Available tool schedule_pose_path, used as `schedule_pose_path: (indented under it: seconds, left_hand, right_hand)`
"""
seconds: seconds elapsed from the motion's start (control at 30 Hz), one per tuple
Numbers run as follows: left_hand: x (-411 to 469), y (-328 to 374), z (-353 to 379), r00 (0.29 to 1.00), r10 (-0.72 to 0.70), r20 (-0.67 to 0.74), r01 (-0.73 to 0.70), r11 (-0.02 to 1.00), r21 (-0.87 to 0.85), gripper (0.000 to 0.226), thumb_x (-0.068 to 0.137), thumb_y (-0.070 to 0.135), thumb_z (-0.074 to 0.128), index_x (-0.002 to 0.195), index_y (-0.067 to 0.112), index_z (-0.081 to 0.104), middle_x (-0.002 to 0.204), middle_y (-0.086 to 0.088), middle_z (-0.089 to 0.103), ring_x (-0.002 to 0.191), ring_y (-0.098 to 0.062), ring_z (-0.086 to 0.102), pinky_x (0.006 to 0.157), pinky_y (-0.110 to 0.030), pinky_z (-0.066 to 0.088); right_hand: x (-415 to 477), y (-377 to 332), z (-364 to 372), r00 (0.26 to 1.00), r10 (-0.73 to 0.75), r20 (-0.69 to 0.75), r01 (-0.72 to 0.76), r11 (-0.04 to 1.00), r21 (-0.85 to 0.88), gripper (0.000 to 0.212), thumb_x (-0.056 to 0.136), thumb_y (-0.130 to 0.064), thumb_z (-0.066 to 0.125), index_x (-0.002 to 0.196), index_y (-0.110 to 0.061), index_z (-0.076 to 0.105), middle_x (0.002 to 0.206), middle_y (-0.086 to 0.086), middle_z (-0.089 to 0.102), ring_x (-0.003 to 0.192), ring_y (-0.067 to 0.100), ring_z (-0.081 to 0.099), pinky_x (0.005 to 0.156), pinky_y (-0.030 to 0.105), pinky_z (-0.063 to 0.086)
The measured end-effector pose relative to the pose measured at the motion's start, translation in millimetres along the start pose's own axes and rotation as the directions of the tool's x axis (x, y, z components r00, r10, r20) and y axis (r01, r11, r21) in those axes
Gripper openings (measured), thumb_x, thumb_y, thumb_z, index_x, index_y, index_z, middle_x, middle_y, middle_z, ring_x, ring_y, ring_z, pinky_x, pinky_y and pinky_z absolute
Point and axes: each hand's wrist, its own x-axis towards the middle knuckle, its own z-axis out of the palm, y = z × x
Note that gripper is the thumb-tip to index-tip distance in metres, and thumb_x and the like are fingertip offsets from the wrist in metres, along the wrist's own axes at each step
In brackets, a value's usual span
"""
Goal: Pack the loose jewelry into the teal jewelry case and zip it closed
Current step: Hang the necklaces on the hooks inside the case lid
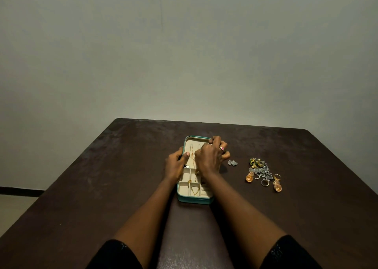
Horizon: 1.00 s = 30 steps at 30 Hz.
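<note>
The jewelry case was teal outside and cream inside, with thin gold chains in it. The table was dark brown with pale, cloudy smudges. The loose jewelry was silver, gold, orange and a bit green. One ring had a pink stone. The sleeves were black. The wall was plain grey-green.

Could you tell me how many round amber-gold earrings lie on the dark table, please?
2 round amber-gold earrings: one at the loose jewelry pile's near-left edge, one at its near-right corner; others may be hidden.
</note>
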Motion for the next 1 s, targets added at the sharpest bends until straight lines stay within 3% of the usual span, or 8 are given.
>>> schedule_pose_path:
  seconds: [0.23,0.37,0.5,0.57,0.7,0.8,0.9,1.0]
  left_hand:
    - [1.5,-0.3,1.8,1.000,0.005,-0.015,-0.004,0.999,0.050,0.025,0.094,0.014,0.054,0.115,0.008,0.065,0.090,-0.002,0.068,0.077,-0.012,0.063,0.076,-0.037,0.053]
    - [0.5,0.4,0.8,1.000,0.004,-0.005,-0.003,0.999,0.052,0.026,0.094,0.015,0.054,0.118,0.011,0.064,0.092,0.001,0.068,0.080,-0.013,0.065,0.078,-0.037,0.054]
    - [0.5,-0.4,0.0,1.000,-0.002,-0.010,0.002,0.998,0.068,0.028,0.094,0.016,0.053,0.119,0.010,0.063,0.095,0.001,0.068,0.084,-0.016,0.067,0.080,-0.039,0.056]
    - [0.8,-1.3,-0.1,1.000,-0.002,-0.013,0.003,0.998,0.069,0.028,0.094,0.016,0.053,0.120,0.011,0.063,0.094,0.002,0.068,0.080,-0.012,0.066,0.078,-0.037,0.056]
    - [-0.3,0.1,-0.3,1.000,0.012,-0.013,-0.011,0.997,0.070,0.028,0.094,0.016,0.053,0.120,0.010,0.063,0.095,0.002,0.068,0.081,-0.011,0.065,0.079,-0.037,0.056]
    - [-1.1,1.3,-0.6,1.000,0.014,-0.009,-0.013,0.997,0.071,0.029,0.094,0.015,0.053,0.122,0.011,0.062,0.095,0.004,0.066,0.079,-0.008,0.064,0.079,-0.035,0.055]
    - [-1.1,1.2,-0.6,1.000,0.004,-0.007,-0.003,0.998,0.058,0.030,0.095,0.015,0.052,0.123,0.011,0.060,0.096,0.003,0.066,0.082,-0.011,0.065,0.078,-0.034,0.055]
    - [-0.5,-0.3,-0.5,1.000,0.000,-0.009,0.000,0.999,0.054,0.030,0.095,0.015,0.052,0.124,0.010,0.060,0.099,0.000,0.067,0.082,-0.010,0.064,0.072,-0.026,0.054]
  right_hand:
    - [9.4,4.9,-5.3,0.997,-0.083,0.004,0.083,0.996,0.019,0.022,0.088,-0.021,0.050,0.096,-0.006,0.064,0.125,0.009,0.035,0.113,0.028,0.040,0.097,0.046,0.033]
    - [14.7,2.3,-6.8,0.989,-0.148,-0.020,0.149,0.987,0.052,0.021,0.091,-0.019,0.049,0.091,-0.005,0.065,0.126,0.008,0.036,0.114,0.025,0.038,0.096,0.041,0.028]
    - [16.1,2.0,-5.5,0.978,-0.206,-0.031,0.207,0.977,0.044,0.024,0.094,-0.019,0.045,0.098,-0.003,0.062,0.127,0.010,0.034,0.113,0.026,0.039,0.086,0.037,0.031]
    - [14.7,3.5,-3.7,0.973,-0.226,-0.054,0.230,0.969,0.085,0.025,0.094,-0.020,0.046,0.101,-0.002,0.061,0.128,0.011,0.034,0.112,0.026,0.040,0.088,0.039,0.038]
    - [15.6,4.9,-2.8,0.968,-0.245,-0.061,0.252,0.949,0.187,0.025,0.095,-0.022,0.047,0.101,-0.002,0.061,0.128,0.012,0.034,0.113,0.022,0.039,0.088,0.034,0.036]
    - [14.9,8.9,-6.2,0.957,-0.285,-0.059,0.289,0.954,0.074,0.025,0.096,-0.021,0.044,0.103,-0.001,0.059,0.130,0.014,0.033,0.113,0.027,0.040,0.087,0.040,0.041]
    - [16.4,15.1,-8.2,0.903,-0.428,0.025,0.427,0.893,-0.142,0.022,0.094,-0.012,0.048,0.108,0.002,0.057,0.133,0.020,0.035,0.118,0.034,0.038,0.084,0.047,0.046]
    - [22.9,18.0,-10.8,0.837,-0.546,0.043,0.518,0.763,-0.388,0.027,0.065,-0.016,0.078,0.085,-0.004,0.065,0.112,0.017,0.048,0.101,0.029,0.041,0.065,0.045,0.047]
